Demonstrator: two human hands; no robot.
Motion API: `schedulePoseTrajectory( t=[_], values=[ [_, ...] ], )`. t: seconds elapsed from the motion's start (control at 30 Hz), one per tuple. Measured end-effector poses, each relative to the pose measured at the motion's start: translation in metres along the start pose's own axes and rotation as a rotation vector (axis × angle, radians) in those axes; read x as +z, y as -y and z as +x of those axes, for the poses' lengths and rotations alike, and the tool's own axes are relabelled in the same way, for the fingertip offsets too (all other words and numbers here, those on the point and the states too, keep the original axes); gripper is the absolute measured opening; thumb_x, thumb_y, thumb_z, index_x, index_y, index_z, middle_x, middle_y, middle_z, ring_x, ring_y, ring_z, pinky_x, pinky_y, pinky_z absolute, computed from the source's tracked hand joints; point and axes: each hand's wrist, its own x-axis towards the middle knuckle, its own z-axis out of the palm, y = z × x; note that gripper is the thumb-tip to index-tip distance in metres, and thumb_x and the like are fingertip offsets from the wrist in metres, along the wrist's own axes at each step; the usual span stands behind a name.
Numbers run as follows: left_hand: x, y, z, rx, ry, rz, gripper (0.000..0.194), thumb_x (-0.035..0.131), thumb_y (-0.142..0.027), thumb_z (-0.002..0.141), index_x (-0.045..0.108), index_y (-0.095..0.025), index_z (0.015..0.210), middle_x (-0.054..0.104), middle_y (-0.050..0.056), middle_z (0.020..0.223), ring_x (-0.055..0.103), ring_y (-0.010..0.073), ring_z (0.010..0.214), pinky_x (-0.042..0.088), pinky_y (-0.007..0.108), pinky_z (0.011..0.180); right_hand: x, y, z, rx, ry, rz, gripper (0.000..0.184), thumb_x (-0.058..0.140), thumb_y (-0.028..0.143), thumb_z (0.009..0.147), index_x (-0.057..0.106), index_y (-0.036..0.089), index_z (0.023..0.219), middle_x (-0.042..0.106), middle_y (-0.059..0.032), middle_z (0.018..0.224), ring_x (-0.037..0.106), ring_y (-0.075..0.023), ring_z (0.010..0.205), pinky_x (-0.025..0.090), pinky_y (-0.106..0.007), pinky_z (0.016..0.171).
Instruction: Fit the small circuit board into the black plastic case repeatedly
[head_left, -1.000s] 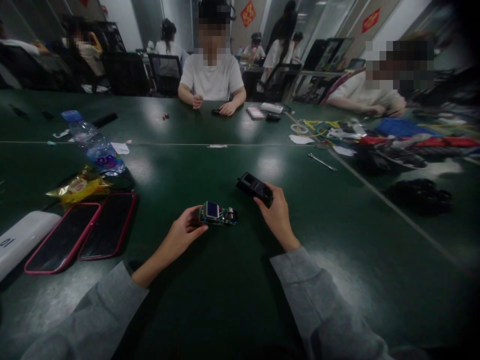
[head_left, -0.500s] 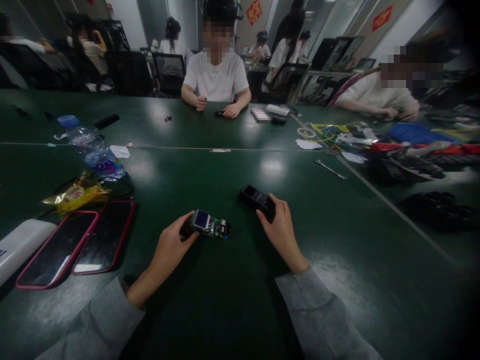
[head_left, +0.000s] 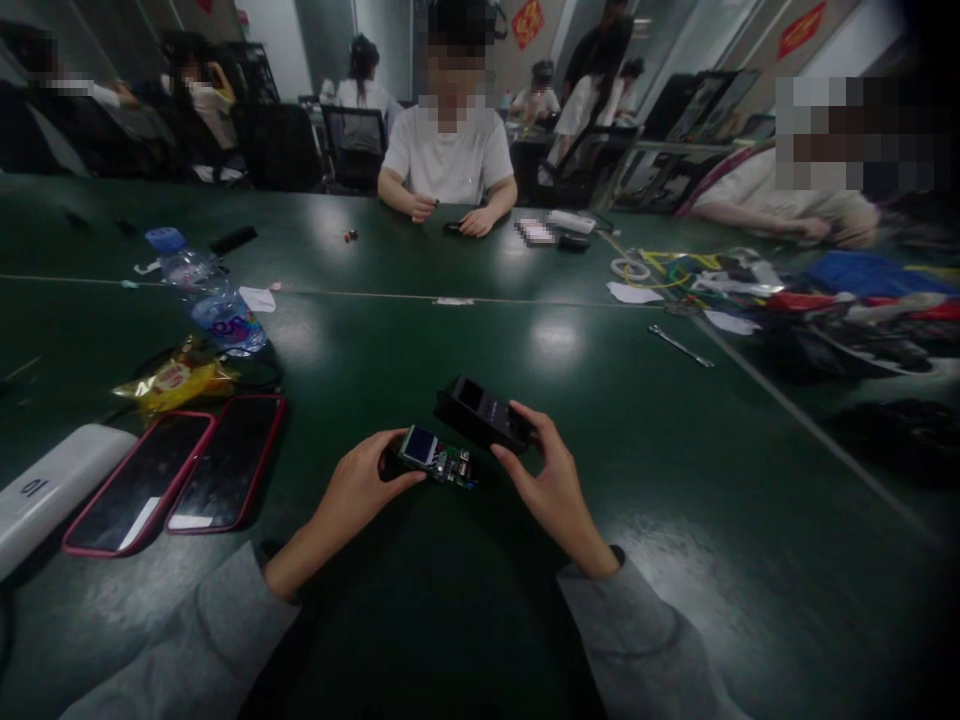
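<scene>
My left hand [head_left: 367, 475] is closed on the left end of a green circuit board [head_left: 450, 462] that carries a small square screen [head_left: 420, 445]. Between thumb and fingers, my right hand [head_left: 544, 455] grips a black plastic casing [head_left: 484, 410] by its right end. The casing has a rectangular window and a row of small marks or holes on its face. It is tilted just above and behind the board, close to it; whether the two touch I cannot tell. My left fingers partly hide the board's left end.
Two red-edged phones [head_left: 232, 465], a white power bank [head_left: 52, 490], a yellow wrapper [head_left: 176, 380] and a plastic bottle [head_left: 214, 295] lie at the left. A wrench [head_left: 681, 346] and tangled cables [head_left: 697, 270] are at the right. A person [head_left: 450, 150] sits opposite.
My right hand has brought the black casing leftward, nearer the circuit board. The board is still in my left hand. The whole view has shifted slightly.
</scene>
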Motion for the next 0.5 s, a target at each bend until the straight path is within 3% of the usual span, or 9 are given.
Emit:
schedulePoseTrajectory(
  t=[0.13,0.33,0.5],
  values=[
    [0.003,-0.003,0.006,0.034,-0.03,0.093,0.049,0.068,-0.051,0.079,0.059,-0.02,0.116,0.065,0.009,0.107,0.062,0.0258,0.09,0.05,0.037,0.073,0.006,0.017,-0.006,-0.084,0.104,0.025,0.05,0.063,0.029,0.087,0.044,0.027,0.134,0.057,-0.0098,0.121,0.058,-0.0267,0.113,0.051,-0.048,0.096],
    [0.007,-0.007,0.013,0.049,-0.077,0.216,0.043,0.064,-0.059,0.079,0.062,-0.02,0.095,0.063,0.006,0.089,0.062,0.0241,0.076,0.047,0.035,0.066,0.008,0.017,-0.008,-0.153,0.171,-0.01,0.051,0.062,0.024,0.087,0.043,0.027,0.135,0.056,-0.0104,0.124,0.056,-0.0274,0.117,0.049,-0.051,0.098],
    [0.011,-0.01,0.015,0.041,-0.121,0.131,0.045,0.064,-0.061,0.078,0.064,-0.022,0.1,0.063,0.006,0.09,0.063,0.0266,0.082,0.049,0.037,0.071,0.01,0.007,-0.008,-0.153,0.187,-0.057,0.054,0.061,0.023,0.088,0.041,0.028,0.137,0.056,-0.011,0.126,0.056,-0.0276,0.118,0.05,-0.053,0.099]
  ],
)
